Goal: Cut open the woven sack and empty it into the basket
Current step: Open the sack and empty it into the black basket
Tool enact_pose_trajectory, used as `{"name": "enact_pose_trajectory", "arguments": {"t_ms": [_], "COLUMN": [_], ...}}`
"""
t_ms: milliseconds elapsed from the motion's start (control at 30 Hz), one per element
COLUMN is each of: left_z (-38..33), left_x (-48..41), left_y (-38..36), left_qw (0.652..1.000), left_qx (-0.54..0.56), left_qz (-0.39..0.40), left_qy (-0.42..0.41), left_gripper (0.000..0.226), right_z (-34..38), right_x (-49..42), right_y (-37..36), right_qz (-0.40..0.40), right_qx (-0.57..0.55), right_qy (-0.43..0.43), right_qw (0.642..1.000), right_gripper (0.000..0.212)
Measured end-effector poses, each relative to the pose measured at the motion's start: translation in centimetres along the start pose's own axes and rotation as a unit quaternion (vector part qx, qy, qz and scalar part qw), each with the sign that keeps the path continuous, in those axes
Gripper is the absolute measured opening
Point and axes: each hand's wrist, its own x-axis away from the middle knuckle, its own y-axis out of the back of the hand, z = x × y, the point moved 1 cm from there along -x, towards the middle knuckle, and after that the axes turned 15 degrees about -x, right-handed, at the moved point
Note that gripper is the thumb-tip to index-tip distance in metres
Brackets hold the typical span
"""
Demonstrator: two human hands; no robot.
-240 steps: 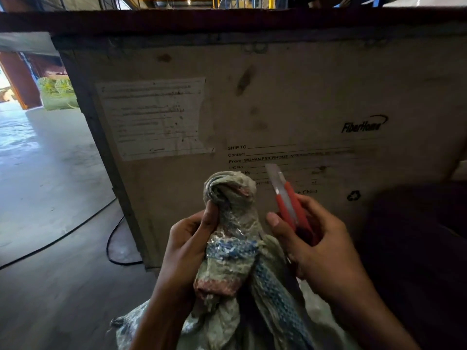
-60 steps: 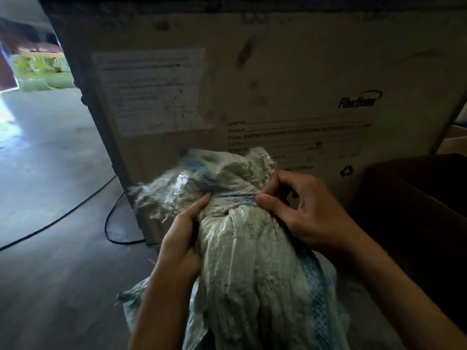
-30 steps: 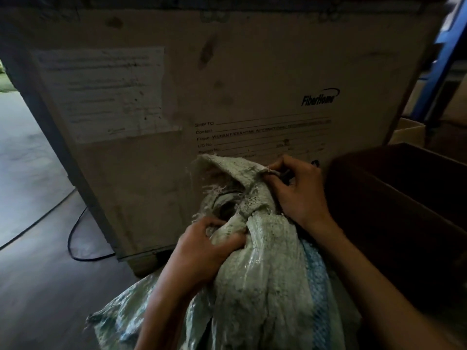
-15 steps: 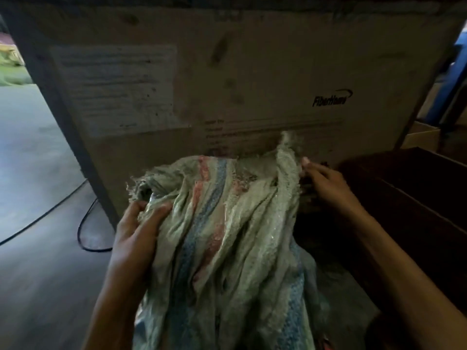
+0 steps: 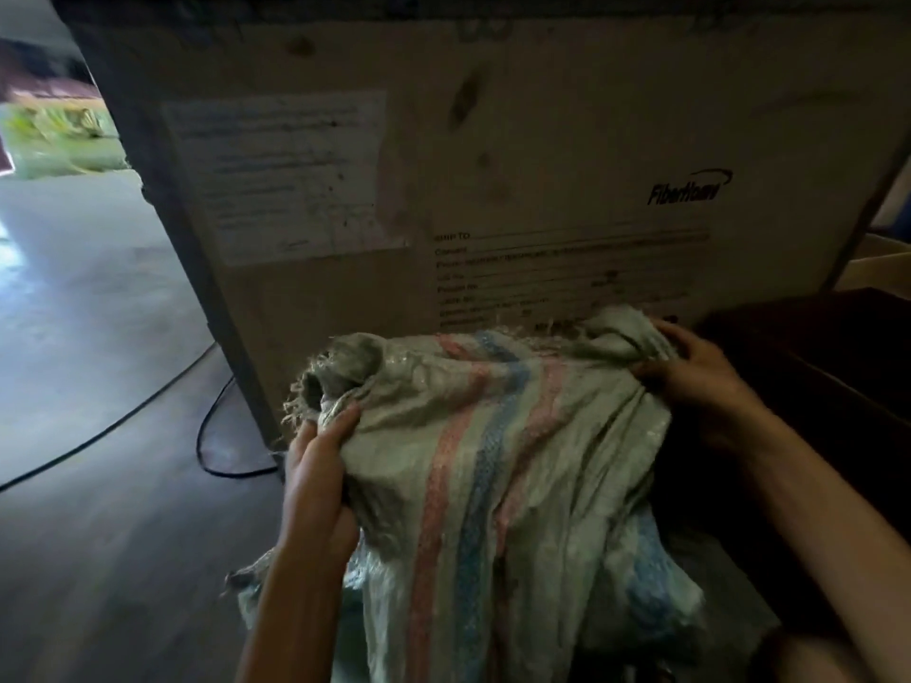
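Note:
The woven sack [image 5: 493, 436] is pale green-grey with pink and blue stripes, and it stands low in the middle of the view. Its frayed mouth is spread wide between my hands. My left hand [image 5: 320, 465] grips the bunched left corner of the mouth. At the right corner, my right hand [image 5: 690, 382] clutches the gathered fabric. No knife shows in either hand. A dark container [image 5: 838, 386], perhaps the basket, sits in deep shadow to the right; its form is unclear.
A large cardboard crate [image 5: 517, 165] with a paper label and printed shipping text stands right behind the sack. A black cable [image 5: 207, 436] loops on the grey concrete floor [image 5: 88, 313] to the left. A lighter cardboard box edge [image 5: 882, 258] shows at far right.
The sack's knotted neck has come undone. My hands have moved apart, pulling the mouth wide. The red knife seen eight seconds ago is out of sight.

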Motion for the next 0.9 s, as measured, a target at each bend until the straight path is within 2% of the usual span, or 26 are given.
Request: {"name": "enact_pose_trajectory", "arguments": {"t_ms": [67, 100, 133, 167, 233, 267, 333, 367, 400, 433, 467, 533, 600, 700, 767, 833, 900], "left_z": [0.7, 0.7, 0.6, 0.4, 0.1, 0.2, 0.4, 0.5, 0.5, 0.6, 0.7, 0.9, 1.1, 1.6, 1.7, 1.6, 1.4], "left_x": [0.1, 0.3, 0.6, 0.8, 1.6, 2.2, 3.0, 3.3, 3.6, 3.7, 3.7, 3.4, 3.3, 3.7, 3.7, 3.3, 2.6], "left_y": [-0.6, -0.8, -1.0, -1.2, -1.9, -2.5, -3.8, -4.4, -4.9, -5.2, -5.4, -5.4, -5.6, -6.4, -6.3, -5.9, -5.1], "left_qw": [0.997, 0.991, 0.98, 0.964, 0.927, 0.906, 0.87, 0.86, 0.857, 0.858, 0.859, 0.863, 0.862, 0.869, 0.888, 0.931, 0.971], "left_qx": [-0.061, -0.113, -0.17, -0.227, -0.316, -0.348, -0.394, -0.402, -0.405, -0.407, -0.412, -0.416, -0.413, -0.388, -0.35, -0.271, -0.173], "left_qz": [0.02, 0.032, 0.044, 0.056, 0.1, 0.127, 0.156, 0.16, 0.159, 0.152, 0.14, 0.105, 0.064, 0.022, -0.004, -0.002, 0.002], "left_qy": [-0.031, -0.061, -0.093, -0.123, -0.178, -0.205, -0.254, -0.27, -0.277, -0.274, -0.269, -0.268, -0.287, -0.308, -0.298, -0.244, -0.167], "left_gripper": [0.03, 0.027, 0.026, 0.027, 0.031, 0.032, 0.031, 0.029, 0.026, 0.024, 0.027, 0.032, 0.033, 0.034, 0.039, 0.041, 0.028], "right_z": [-1.0, -1.3, -1.2, -0.9, 0.1, 0.5, 0.4, 0.0, -0.4, -0.7, -0.7, -0.2, -0.1, -0.3, -0.1, -0.4, -1.5], "right_x": [0.3, 0.5, 0.7, 1.0, 1.7, 2.0, 2.8, 3.4, 3.5, 3.3, 3.0, 2.3, 1.3, 0.2, -0.2, -0.5, -0.5], "right_y": [-1.0, -1.2, -1.3, -1.4, -2.2, -2.8, -4.4, -5.1, -5.5, -5.6, -5.4, -4.8, -4.1, -3.4, -2.9, -2.6, -3.0], "right_qz": [0.03, 0.019, -0.003, -0.028, -0.015, 0.039, 0.195, 0.252, 0.272, 0.264, 0.233, 0.145, 0.046, -0.055, -0.12, -0.136, -0.074], "right_qx": [0.098, 0.201, 0.303, 0.355, 0.309, 0.259, 0.202, 0.208, 0.223, 0.223, 0.218, 0.183, 0.189, 0.179, 0.176, 0.193, 0.178], "right_qy": [-0.046, -0.036, 0.001, 0.072, 0.204, 0.219, 0.17, 0.149, 0.163, 0.194, 0.225, 0.266, 0.298, 0.269, 0.255, 0.25, 0.227], "right_qw": [0.994, 0.979, 0.953, 0.932, 0.929, 0.94, 0.945, 0.933, 0.922, 0.918, 0.92, 0.935, 0.934, 0.945, 0.943, 0.939, 0.954], "right_gripper": [0.064, 0.069, 0.074, 0.076, 0.067, 0.062, 0.053, 0.041, 0.026, 0.025, 0.032, 0.033, 0.031, 0.032, 0.031, 0.032, 0.033]}}
